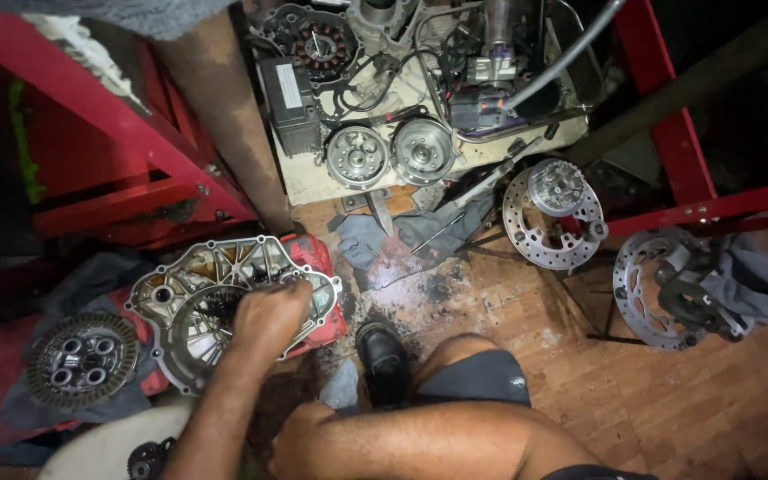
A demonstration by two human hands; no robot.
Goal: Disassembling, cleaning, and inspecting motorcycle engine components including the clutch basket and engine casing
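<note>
Dim workshop floor [668, 391] of oily wooden boards, red metal frame [135, 133] on both sides, engine parts spread everywhere. Person crouches, knee and black shoe [384, 356] in view at bottom.

Left hand [268, 313] is down inside the engine cover [215, 302], a flat grey cast cover lying open face up on a red cloth. Fingers are curled in, loosely closed, knuckles up; cannot tell what they pinch, the fingertips are hidden against the inner ribs. Right hand is not in view, only the forearm lies across the knee.

Progress, as a judgement: strip-down looks well along. Cover is already off the engine and lies loose, clutch basket [82, 360] is out and sits on a grey rag, far out beyond the cover on the side away from the knee. Brake disc [548, 218] and a second brake disc [660, 289] are off too, well apart from the hand on the far side of the shoe. Two round drums [357, 156] and a stator plate [313, 44] sit on a pale board ahead of the hand. What is left seems to be work inside the cover itself; nothing reassembled.

Cover orientation: open side faces up toward the camera, outer face down. Long axis runs on a slant, from low end near the clutch basket up to the end just past the fingers, toward the rag [375, 240].
</note>
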